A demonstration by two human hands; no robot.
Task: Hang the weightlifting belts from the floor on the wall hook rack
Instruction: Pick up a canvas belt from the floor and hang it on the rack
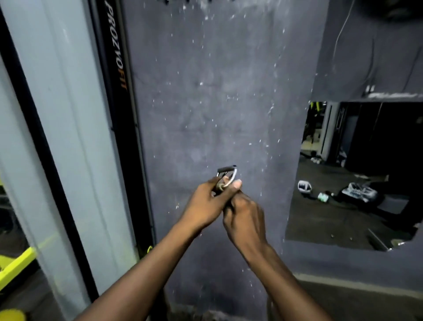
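Both hands meet in front of a dark grey wall. My left hand and my right hand are closed together around a metal buckle ring with a short black strap piece on top; it looks like a belt's buckle end. The rest of the belt is hidden behind my hands and forearms. At the very top edge, small dark shapes on the wall may be the hook rack, mostly cut off.
A black and pale grey machine upright with lettering stands at the left. Yellow-green equipment parts sit low left. A mirror at the right reflects the gym floor with scattered items.
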